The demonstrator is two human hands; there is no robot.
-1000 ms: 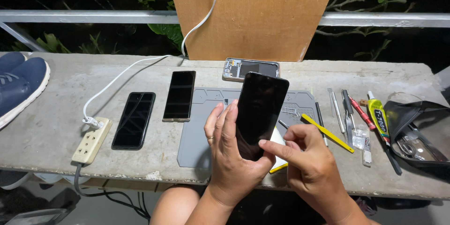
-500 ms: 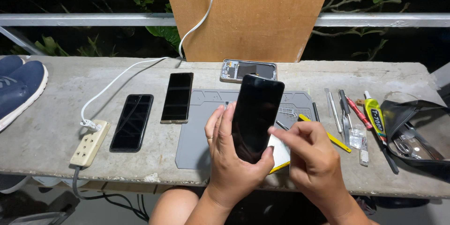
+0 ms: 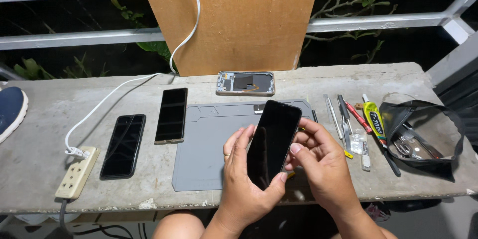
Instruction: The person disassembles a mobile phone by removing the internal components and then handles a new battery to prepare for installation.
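A: Phone (image 3: 273, 142) position, head view?

B: Raised above the grey mat (image 3: 204, 154), screen dark and facing up, tilted with its top end away from the person. Left hand (image 3: 246, 179) is clamped on it: fingers along the left edge, thumb at the lower right corner. Right hand (image 3: 321, 161) is closed against the right edge, fingertips touching the frame.

A: Items on the surface (image 3: 45, 119)?

B: Two more dark phones lie left of the mat: one (image 3: 172, 115) just beside it, one (image 3: 123, 145) further left. A power strip (image 3: 77, 172) sits near the left front edge with a white cable (image 3: 114, 97) plugged in, running up past the brown board (image 3: 239, 19). An opened phone body (image 3: 245, 83) lies behind the mat. Right of the mat: tweezers (image 3: 331, 114), a glue tube (image 3: 374, 119) and a black pouch (image 3: 423, 137), which holds scissors. A blue shoe (image 3: 11, 109) rests at the far left edge.
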